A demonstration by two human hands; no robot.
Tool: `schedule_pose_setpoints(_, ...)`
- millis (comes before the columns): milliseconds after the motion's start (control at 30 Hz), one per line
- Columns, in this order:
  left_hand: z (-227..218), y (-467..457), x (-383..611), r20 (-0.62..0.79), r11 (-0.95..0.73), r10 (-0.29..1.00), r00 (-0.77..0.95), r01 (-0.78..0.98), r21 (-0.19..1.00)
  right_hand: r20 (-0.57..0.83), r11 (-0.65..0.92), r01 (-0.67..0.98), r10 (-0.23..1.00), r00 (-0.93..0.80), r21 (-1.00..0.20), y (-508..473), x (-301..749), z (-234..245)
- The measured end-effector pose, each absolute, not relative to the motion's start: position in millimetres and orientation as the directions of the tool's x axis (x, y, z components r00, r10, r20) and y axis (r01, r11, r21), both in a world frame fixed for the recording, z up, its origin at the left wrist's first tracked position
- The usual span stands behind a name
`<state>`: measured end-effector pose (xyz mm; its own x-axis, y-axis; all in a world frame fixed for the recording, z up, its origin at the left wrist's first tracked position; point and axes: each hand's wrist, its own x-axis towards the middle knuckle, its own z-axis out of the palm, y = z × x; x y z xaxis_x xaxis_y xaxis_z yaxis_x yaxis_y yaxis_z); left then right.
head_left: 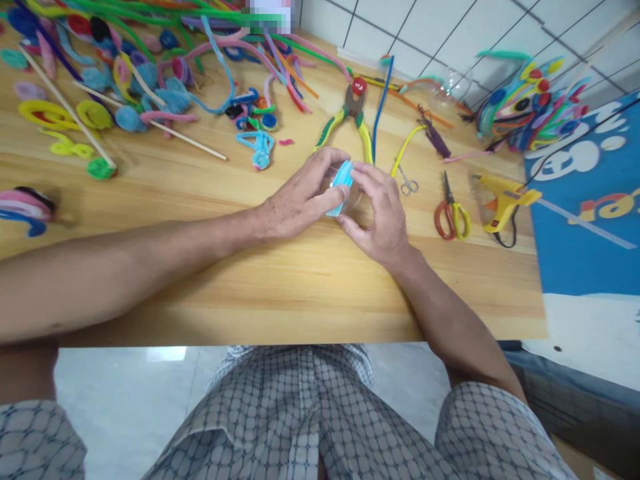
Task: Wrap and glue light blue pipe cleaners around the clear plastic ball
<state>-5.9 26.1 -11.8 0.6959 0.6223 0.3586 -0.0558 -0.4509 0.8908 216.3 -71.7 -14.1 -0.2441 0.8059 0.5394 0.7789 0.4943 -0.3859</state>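
Observation:
My left hand (300, 200) and my right hand (380, 213) meet over the middle of the wooden table (280, 293). Between them they pinch a coil of light blue pipe cleaner (341, 183) that seems to sit on a small clear round thing, mostly hidden by my fingers. Fingers of both hands are closed around the coil. Yellow-handled pliers (350, 120) lie just behind my hands.
Small silver scissors (407, 181), red-and-yellow scissors (451, 215) and a yellow glue gun (503, 200) lie to the right. Heaps of coloured pipe cleaners (150, 73), coils and wooden sticks (65, 107) cover the far left. A colourful bundle (530, 107) sits far right, by a blue mat (590, 227).

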Motion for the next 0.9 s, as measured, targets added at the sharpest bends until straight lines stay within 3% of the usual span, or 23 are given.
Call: schedule_pose_setpoints(900,-5.7,26.3,-4.6,0.363,-0.455,0.629,0.687,-0.053,0.889,0.533,0.467,0.793,0.817,-0.218,-0.392,-72.2,212.5,-14.6)
